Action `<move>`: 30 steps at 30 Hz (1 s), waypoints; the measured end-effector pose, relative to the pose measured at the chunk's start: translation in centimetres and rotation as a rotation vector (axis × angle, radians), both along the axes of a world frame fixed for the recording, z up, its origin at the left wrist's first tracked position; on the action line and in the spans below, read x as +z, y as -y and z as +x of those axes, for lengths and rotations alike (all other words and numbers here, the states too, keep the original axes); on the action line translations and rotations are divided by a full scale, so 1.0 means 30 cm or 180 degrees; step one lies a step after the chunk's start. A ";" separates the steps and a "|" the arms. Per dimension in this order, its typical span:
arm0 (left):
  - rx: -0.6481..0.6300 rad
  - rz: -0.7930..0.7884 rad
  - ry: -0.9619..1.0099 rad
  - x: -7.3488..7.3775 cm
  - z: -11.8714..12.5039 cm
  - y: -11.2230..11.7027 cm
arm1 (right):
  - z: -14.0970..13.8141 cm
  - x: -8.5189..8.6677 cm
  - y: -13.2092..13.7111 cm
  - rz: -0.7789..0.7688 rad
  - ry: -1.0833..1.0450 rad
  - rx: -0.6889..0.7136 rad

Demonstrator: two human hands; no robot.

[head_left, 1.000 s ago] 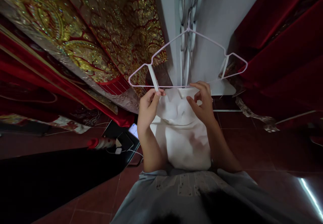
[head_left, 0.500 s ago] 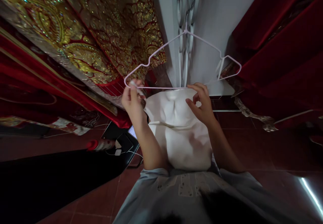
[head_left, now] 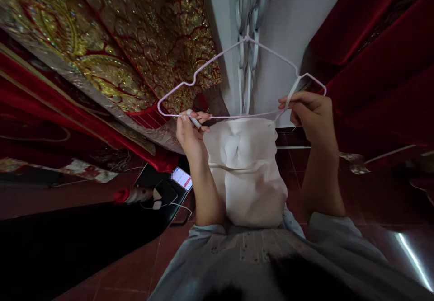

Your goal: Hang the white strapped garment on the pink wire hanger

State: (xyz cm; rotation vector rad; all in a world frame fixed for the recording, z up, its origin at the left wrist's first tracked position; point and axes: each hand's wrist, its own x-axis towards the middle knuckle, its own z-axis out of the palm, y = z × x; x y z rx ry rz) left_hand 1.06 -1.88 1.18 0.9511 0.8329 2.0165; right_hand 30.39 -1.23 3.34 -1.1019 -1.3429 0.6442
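A pale pink clothes hanger [head_left: 271, 50] hangs in front of me, its bottom bar level with my hands. Below it is a cream garment [head_left: 252, 188] with moulded cups, its top edge close to the bar. My left hand [head_left: 193, 134] is at the bar's left end, thumb and fingers closed on a white strap [head_left: 194, 119]. At the right, a second white strap [head_left: 293, 91] runs from the hanger's right notch down to the garment. My right hand [head_left: 312, 115] pinches this strap near the bar.
Gold-sequined red garments [head_left: 142, 34] hang at left, dark red cloth [head_left: 376, 79] at right. A white metal rack [head_left: 241, 79] stands behind the hanger. Lower left, a black surface [head_left: 101, 228] holds a lit phone [head_left: 182, 178], a dark wallet-like item [head_left: 166, 192] and a red-capped bottle [head_left: 132, 195].
My right hand has moved right, from the garment's top edge to the right strap, and closed on it. My left hand has shifted slightly right along the bar with its strap.
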 end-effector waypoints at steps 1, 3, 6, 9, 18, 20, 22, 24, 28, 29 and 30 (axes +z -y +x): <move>0.0000 -0.0005 0.0037 -0.001 0.001 0.000 | -0.004 0.014 -0.013 0.0072 -0.0050 0.0039; -0.0010 -0.0039 0.0044 0.002 -0.004 0.002 | 0.006 0.018 -0.052 0.0297 -0.0199 -0.0182; -0.0017 -0.0070 -0.0041 0.008 -0.020 0.002 | 0.064 -0.031 -0.121 0.0854 -0.0668 -0.0966; -0.0012 -0.0039 -0.0064 0.009 -0.026 0.001 | 0.118 -0.104 -0.136 0.1368 -0.1109 -0.1647; -0.0123 -0.0086 -0.0085 -0.027 0.007 0.011 | -0.094 -0.114 0.059 0.0748 0.0724 0.0159; 0.0185 -0.0105 -0.0112 -0.052 -0.014 0.009 | -0.123 -0.103 0.065 0.0571 0.1030 0.0496; 0.0719 -0.0095 -0.0181 -0.077 -0.053 0.003 | -0.123 -0.104 0.064 0.0548 0.1013 0.0431; 0.1352 -0.0014 -0.0266 -0.089 -0.103 -0.007 | -0.110 -0.110 0.064 0.0563 0.0937 0.0311; 0.1400 0.0376 -0.0858 -0.023 -0.196 -0.031 | -0.095 -0.120 0.067 0.0530 0.0947 0.0359; 0.1074 0.0441 -0.1180 0.010 -0.210 -0.039 | -0.096 -0.121 0.067 0.0511 0.0971 0.0402; 0.0714 0.0464 -0.1540 0.047 -0.219 -0.049 | -0.099 -0.122 0.067 0.0495 0.0994 0.0435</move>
